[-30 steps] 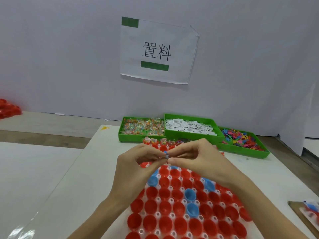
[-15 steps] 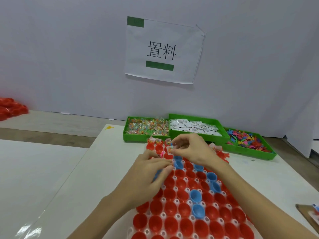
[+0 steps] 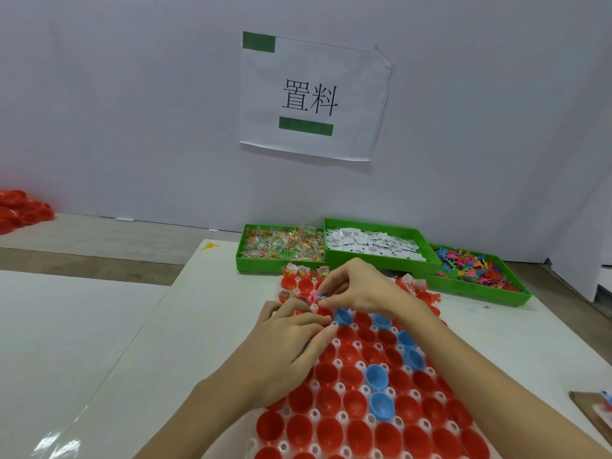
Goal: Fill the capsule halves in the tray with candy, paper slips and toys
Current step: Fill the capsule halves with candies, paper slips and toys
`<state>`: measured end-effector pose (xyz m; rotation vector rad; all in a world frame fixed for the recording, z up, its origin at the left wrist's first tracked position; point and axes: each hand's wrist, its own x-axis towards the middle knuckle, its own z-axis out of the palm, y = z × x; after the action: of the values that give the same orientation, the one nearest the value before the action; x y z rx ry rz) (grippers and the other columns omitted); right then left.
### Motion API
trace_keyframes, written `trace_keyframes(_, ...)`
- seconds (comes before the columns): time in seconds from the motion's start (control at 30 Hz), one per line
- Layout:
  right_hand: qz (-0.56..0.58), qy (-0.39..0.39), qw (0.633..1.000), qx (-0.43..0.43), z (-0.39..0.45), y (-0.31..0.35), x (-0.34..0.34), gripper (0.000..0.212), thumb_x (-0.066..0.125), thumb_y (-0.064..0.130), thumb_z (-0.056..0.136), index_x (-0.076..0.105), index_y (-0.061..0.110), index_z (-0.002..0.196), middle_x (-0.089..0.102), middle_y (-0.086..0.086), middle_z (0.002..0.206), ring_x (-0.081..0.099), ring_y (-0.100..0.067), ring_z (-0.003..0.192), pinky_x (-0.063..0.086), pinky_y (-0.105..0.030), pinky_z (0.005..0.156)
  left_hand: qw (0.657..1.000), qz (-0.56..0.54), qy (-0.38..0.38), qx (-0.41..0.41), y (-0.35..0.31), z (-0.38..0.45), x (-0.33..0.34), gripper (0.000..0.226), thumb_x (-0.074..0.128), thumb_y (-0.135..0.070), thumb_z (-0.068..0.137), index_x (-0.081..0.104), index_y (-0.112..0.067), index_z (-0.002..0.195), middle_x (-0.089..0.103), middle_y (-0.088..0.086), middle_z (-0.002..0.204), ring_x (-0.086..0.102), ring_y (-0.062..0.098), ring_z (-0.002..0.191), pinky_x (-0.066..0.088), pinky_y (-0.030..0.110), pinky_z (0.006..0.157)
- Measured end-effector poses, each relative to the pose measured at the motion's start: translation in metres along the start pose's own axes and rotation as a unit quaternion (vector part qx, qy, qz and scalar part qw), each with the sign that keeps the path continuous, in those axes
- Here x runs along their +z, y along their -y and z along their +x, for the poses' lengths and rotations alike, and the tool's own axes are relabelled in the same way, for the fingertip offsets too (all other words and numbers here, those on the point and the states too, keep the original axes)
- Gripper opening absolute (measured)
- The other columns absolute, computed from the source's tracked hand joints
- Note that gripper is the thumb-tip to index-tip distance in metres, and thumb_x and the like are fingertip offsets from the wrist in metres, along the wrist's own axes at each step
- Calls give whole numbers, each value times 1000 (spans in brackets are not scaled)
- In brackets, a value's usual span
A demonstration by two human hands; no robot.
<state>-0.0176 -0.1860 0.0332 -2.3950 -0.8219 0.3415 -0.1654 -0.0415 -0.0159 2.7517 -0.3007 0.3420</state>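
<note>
- Clearly, in the head view both hands worked over the far rows of the tray (image 3: 341, 417), a white holder filling the lower middle of the frame and packed with red capsule halves (image 3: 299, 430) and a few blue capsule halves (image 3: 377, 376).
- The right hand (image 3: 361, 289) reached in from the lower right, forearm lying across the tray, its thumb and forefinger pinched on a small item (image 3: 320, 296) at center frame; what that item was could not be told.
- The left hand (image 3: 288, 339) came in from the lower left, palm down, fingers curled toward the same spot and fingertips resting on the tray just below the right hand; whether it gripped anything could not be told.
- The two hands hid several cups around the pinch point.
- Filled halves (image 3: 291, 276) with wrappers sticking up sat in the farthest rows, just above the hands.
- Beyond the tray, right of center, three green bins stood side by side against the wall: the candy bin (image 3: 281, 248), the paper slip bin (image 3: 374, 245) and the toy bin (image 3: 477, 270).
- A paper sign (image 3: 311, 97) with printed characters and green tape hung on the white wall at upper center.
- A heap of red shells (image 3: 20, 210) lay at the left edge.
- A brown board (image 3: 592, 415) showed at the lower right edge.
</note>
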Motion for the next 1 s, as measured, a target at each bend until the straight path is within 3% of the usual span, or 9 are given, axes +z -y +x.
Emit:
trace_keyframes(0.13,-15,-2,1000,-10,-2,-1,-6,12,81,28,86,82,22,96,78,6,85,73,-4,80,59,-18,73,1000,-11,3,-3,-2,0,-1,78,1,-65,98,65,-39,133,56,-31,140,27,-11,132,11,23,112)
trace_keyframes(0.27,-55,-46,997,-10,3,4,5,12,83,24,85,78,16,92,75,3,85,72,-7,78,59,-18,71,1000,-4,6,-5,-3,0,-1,77,1,-64,98,64,-38,134,55,-31,140,27,-12,131,11,24,112)
trace_keyframes(0.37,-70,-58,996,9,7,9,15,8,82,17,84,76,14,88,71,5,81,67,-7,75,51,-11,59,1000,-7,4,-5,-3,0,-2,76,3,-63,98,66,-37,133,56,-29,140,28,-10,131,12,24,112)
trace_keyframes(0.57,-31,2,999,27,6,11,-2,14,86,25,80,80,17,91,76,5,85,72,-9,82,61,-24,78,1000,-7,10,-4,-2,0,-2,78,1,-65,96,63,-38,135,55,-30,140,27,-12,131,11,23,111)
trace_keyframes(0.7,-52,-48,997,3,-9,4,-16,16,78,35,88,80,25,101,77,8,92,71,-7,87,59,-23,80,1000,-10,7,-1,-2,0,-2,79,1,-67,96,63,-39,135,55,-31,140,26,-14,129,9,20,109)
trace_keyframes(0.77,-9,-89,996,-12,-23,-1,-24,14,73,35,92,79,26,102,78,10,91,71,-1,85,58,-20,80,1000,-15,4,1,-2,0,-2,78,2,-67,96,63,-39,136,55,-31,140,27,-15,130,8,19,109)
trace_keyframes(0.87,91,-119,988,-26,-56,-13,-37,12,68,29,96,80,26,97,78,11,84,72,-2,78,54,-14,68,999,-34,-10,1,-1,0,-2,74,5,-67,97,61,-40,138,53,-33,141,28,-18,131,8,15,109)
trace_keyframes(1.0,222,-137,965,-35,-95,-34,-47,19,64,22,99,82,25,94,78,-3,86,69,-10,72,51,-16,59,998,-44,-36,17,1,0,-3,68,9,-63,100,63,-40,135,55,-35,137,33,-17,129,12,10,107)
